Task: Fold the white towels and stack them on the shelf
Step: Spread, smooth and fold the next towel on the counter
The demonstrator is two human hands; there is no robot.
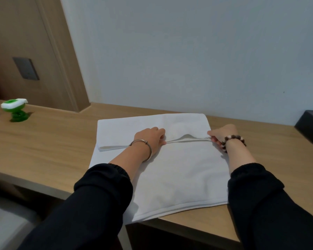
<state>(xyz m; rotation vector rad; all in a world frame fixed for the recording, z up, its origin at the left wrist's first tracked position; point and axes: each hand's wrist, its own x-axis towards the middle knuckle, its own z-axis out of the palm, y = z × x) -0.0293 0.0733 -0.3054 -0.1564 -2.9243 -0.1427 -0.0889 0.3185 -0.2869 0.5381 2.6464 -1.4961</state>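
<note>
wooden desk (43, 141) | white towel (184, 174) beneath left hand (150, 138), right hand (222, 134) | both pinching fold

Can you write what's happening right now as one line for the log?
step: folding | white towel: on table, far part folded over | left hand: grips fold edge | right hand: pinches fold edge

I read this as lived-in furnished room, hotel or home bedroom; can't tell which. Cues:
- light wood-grain tabletop (43, 138) set against plain pale grey-blue wall (188, 51)
- matching brown wood wall panel (25, 33) carrying dark rectangular switch plate (26, 68)
- plain white towel (179, 168) spread on tabletop
- small green-and-white plastic toy (16, 110) far left
</note>
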